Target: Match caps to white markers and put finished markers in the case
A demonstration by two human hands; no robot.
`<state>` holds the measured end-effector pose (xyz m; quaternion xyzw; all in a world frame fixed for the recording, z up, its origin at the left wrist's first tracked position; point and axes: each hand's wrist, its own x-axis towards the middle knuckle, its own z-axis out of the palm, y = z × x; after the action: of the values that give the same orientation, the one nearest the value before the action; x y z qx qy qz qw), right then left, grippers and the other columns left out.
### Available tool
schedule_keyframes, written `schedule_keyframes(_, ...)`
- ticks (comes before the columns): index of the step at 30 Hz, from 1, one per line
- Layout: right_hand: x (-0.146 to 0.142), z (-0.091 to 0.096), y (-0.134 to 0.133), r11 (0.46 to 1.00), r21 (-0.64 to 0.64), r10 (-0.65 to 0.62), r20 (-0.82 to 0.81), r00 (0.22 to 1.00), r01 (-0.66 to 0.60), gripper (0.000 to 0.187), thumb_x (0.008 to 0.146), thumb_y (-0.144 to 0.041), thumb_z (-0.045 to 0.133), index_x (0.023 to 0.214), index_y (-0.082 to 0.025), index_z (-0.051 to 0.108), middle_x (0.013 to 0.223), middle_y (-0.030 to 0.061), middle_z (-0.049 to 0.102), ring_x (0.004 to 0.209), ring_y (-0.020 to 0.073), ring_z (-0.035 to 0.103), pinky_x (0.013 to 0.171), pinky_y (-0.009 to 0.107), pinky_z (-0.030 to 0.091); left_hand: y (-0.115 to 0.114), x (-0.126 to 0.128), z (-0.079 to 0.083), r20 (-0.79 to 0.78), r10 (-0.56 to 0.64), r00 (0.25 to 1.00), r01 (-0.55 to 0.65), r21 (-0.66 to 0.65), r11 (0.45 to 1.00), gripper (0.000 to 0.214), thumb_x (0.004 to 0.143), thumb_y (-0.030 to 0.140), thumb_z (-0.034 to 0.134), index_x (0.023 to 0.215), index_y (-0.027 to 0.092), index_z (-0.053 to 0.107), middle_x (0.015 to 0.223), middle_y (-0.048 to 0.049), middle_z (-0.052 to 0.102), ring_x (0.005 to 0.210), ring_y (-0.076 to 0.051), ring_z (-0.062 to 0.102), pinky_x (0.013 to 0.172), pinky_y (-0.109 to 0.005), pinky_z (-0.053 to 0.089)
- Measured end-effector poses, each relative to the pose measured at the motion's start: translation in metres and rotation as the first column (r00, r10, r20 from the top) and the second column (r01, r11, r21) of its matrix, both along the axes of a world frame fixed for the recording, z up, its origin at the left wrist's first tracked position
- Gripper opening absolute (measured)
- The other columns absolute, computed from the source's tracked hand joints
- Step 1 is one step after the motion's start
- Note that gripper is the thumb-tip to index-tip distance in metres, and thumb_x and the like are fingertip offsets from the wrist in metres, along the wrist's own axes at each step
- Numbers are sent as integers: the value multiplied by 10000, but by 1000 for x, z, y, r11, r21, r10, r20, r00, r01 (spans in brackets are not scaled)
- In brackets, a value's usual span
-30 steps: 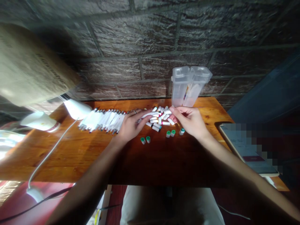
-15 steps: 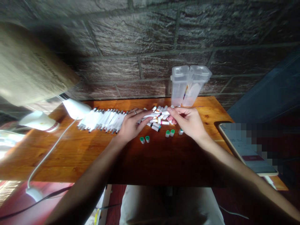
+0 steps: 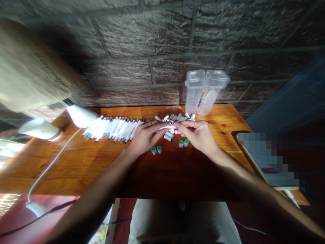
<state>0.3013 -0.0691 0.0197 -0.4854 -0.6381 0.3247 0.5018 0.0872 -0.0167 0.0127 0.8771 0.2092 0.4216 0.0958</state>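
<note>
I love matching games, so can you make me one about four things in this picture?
Things:
1. clear plastic boxes
2. row of markers
3. standing caps
4. left hand

Clues:
A. green on top
B. wearing a ring
C. in front of the brick wall
D. lying side by side

Right pairs: 1-C, 2-D, 3-A, 4-B
</note>
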Motion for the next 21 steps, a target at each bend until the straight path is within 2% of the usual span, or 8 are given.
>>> schedule_keyframes(6,1,1,0,1000,-9,-3,-11,1000,3,426,852,-543,677,682,-159,746,589,5,651,539,122,566,515,231,434,-1,3,-7,-15,-9,1000,9,-18,1000,331,940,228,627,1264,186,679,1103,-101,756,935,-171,715,861,-277,550)
schedule_keyframes(10,-1,3,0,1000,-20,20,-57,998,-21,414,838,-538,698,658,-167,735,593,3,656,540,115,573,530,228,448,1,3,-7,-65,-71,995,67,-53,996,375,976,218,556,1343,203,634,1173,-114,720,1010,-184,687,900,-301,538)
schedule_keyframes(14,-4,9,1,993,-100,39,-183,982,-58,436,805,-587,717,693,-167,744,565,-5,630,522,97,553,532,213,458,3,0,-4,-20,-74,997,71,-129,989,373,974,210,556,1337,196,640,1168,-107,725,997,-175,687,904,-289,532)
schedule_keyframes(17,-5,13,4,963,-241,9,-427,904,-124,483,804,-642,688,785,-163,746,678,28,699,550,105,596,521,211,484,4,-2,-3,67,-45,997,60,-255,965,364,970,245,570,1322,186,646,1221,-107,721,1038,-184,698,910,-278,544)
schedule_keyframes(21,-6,16,5,872,-335,38,-680,732,-357,435,852,-578,680,1030,-183,723,927,66,764,705,154,699,549,230,534,-1,0,-3,169,-44,985,106,-374,921,345,949,295,609,1266,178,680,1221,-104,731,1035,-200,721,885,-269,572)
